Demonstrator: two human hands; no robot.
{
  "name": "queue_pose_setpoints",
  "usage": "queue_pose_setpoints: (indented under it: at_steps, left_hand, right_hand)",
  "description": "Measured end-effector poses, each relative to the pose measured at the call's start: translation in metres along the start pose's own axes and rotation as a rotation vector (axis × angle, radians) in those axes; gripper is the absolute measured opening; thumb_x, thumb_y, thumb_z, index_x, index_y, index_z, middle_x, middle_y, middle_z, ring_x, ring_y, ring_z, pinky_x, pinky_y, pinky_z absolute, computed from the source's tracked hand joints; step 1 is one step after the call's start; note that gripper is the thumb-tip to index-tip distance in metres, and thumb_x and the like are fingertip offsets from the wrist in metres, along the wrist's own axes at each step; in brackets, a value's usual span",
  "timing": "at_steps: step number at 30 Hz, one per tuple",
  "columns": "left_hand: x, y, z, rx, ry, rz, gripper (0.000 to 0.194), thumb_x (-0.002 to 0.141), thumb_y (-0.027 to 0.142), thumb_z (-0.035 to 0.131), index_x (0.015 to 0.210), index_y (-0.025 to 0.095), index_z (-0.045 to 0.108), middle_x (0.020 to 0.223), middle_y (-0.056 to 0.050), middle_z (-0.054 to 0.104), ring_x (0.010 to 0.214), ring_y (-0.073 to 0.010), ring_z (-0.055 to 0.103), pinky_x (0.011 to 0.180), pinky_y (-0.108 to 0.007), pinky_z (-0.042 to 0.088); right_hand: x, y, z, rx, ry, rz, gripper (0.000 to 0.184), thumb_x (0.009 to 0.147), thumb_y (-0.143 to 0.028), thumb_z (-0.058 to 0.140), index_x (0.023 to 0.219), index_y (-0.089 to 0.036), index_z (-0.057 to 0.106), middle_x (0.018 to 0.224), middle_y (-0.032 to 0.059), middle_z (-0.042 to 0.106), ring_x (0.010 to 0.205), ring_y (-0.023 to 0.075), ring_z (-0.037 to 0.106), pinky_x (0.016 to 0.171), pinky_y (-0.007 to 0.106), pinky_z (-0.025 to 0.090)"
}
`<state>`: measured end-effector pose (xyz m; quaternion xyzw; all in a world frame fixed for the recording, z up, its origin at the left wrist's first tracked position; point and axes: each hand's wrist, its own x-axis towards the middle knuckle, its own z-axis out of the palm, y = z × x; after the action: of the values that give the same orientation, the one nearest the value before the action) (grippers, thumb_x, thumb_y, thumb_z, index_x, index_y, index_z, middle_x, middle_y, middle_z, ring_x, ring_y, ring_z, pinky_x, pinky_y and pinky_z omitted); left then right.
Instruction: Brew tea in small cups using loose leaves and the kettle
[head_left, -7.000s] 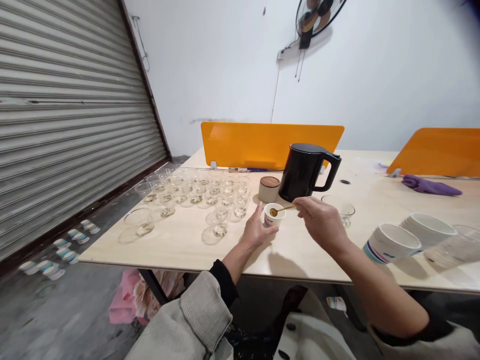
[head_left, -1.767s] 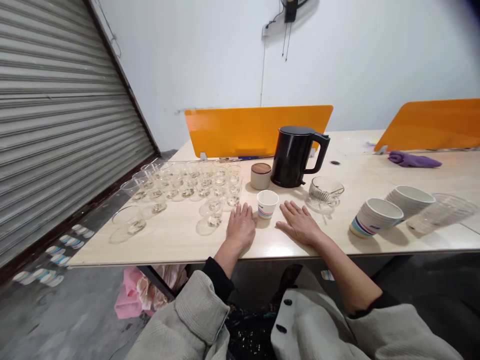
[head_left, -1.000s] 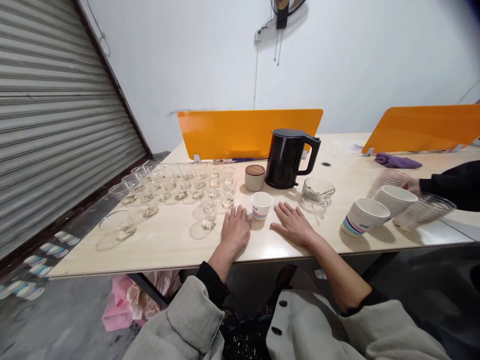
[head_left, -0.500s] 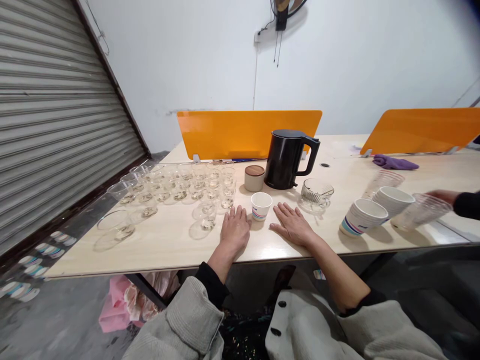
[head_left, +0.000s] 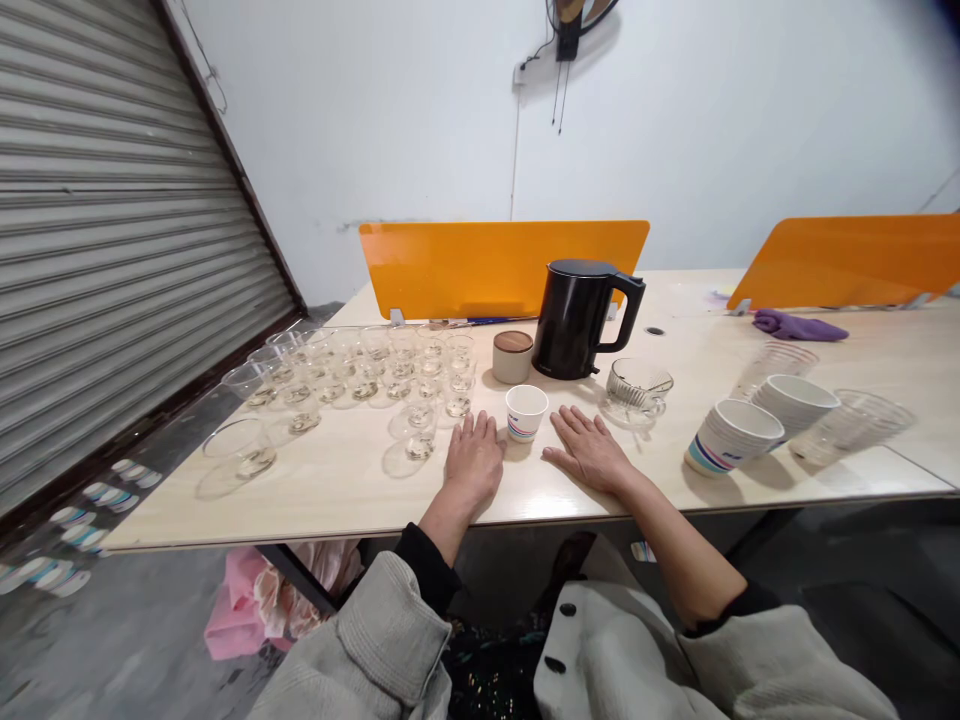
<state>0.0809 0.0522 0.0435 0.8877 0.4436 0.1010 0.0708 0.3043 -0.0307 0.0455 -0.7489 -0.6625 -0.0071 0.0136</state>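
My left hand lies flat on the table, fingers stretched out, just left of a small white paper cup. On the other side of that cup my right hand rests palm down with fingers spread. Neither hand holds anything. Behind the cup stand a black electric kettle and a small cream jar with a wooden lid. A ribbed glass cup with a spoon in it sits right of the kettle.
Several clear plastic cups stand in rows on the left of the light wooden table. Stacked paper cups and clear cups lie on the right. Orange dividers stand at the back, with a purple cloth.
Another person's hand and dark sleeve at the far right have withdrawn out of view. My hands stay flat beside the cup; the view shifted slightly.
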Motion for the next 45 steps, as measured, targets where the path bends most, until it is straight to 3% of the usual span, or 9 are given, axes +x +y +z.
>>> queue_pose_setpoints:
  at_steps: [9, 45]
  left_hand:
    - [0.0005, -0.0006, 0.0013, -0.001, 0.01, 0.0, 0.057, 0.108, 0.036, 0.027, 0.159, 0.014, 0.039, 0.17, -0.012, 0.033, 0.16, -0.0331, 0.022, 0.129, -0.052, 0.023]
    - [0.0014, -0.0014, 0.0031, 0.001, 0.019, 0.002, 0.058, 0.108, 0.036, 0.027, 0.159, 0.01, 0.038, 0.17, -0.011, 0.032, 0.159, -0.0349, 0.023, 0.129, -0.052, 0.022]
  right_hand:
    - [0.0002, 0.0009, 0.0014, -0.003, 0.008, 0.001, 0.092, 0.097, -0.077, 0.025, 0.165, -0.016, 0.031, 0.172, 0.0153, 0.021, 0.16, 0.0337, 0.016, 0.126, 0.06, 0.018]
    - [0.0007, 0.0002, 0.0007, 0.003, -0.003, 0.011, 0.091, 0.097, -0.076, 0.025, 0.167, -0.017, 0.027, 0.173, 0.0146, 0.02, 0.16, 0.034, 0.015, 0.127, 0.06, 0.016]
